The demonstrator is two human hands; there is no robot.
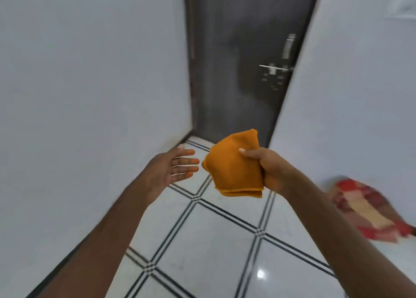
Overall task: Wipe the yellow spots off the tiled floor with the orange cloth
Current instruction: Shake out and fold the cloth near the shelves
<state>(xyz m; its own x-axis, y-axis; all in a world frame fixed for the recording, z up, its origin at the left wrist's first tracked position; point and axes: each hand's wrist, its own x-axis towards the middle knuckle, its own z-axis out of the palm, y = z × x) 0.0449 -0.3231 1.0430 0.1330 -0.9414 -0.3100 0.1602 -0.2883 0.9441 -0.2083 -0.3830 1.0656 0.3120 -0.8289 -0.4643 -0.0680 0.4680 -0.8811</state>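
Both my arms reach forward over the floor (225, 241). My left hand (171, 169) is held out flat, palm turned inward, fingers straight and slightly spread, holding nothing; its fingertips stop just short of the cloth (234, 167). My right hand (270, 169) grips the cloth from the right, thumb pressed on its front face and the other fingers curled behind it. The cloth is up in the air in front of me, above the tiles and between my hands. It is orange, folded into layers, with a rounded corner pointing up toward the door (236, 49) and its stacked hemmed edges hanging at the bottom. Its longer side runs roughly up and down.
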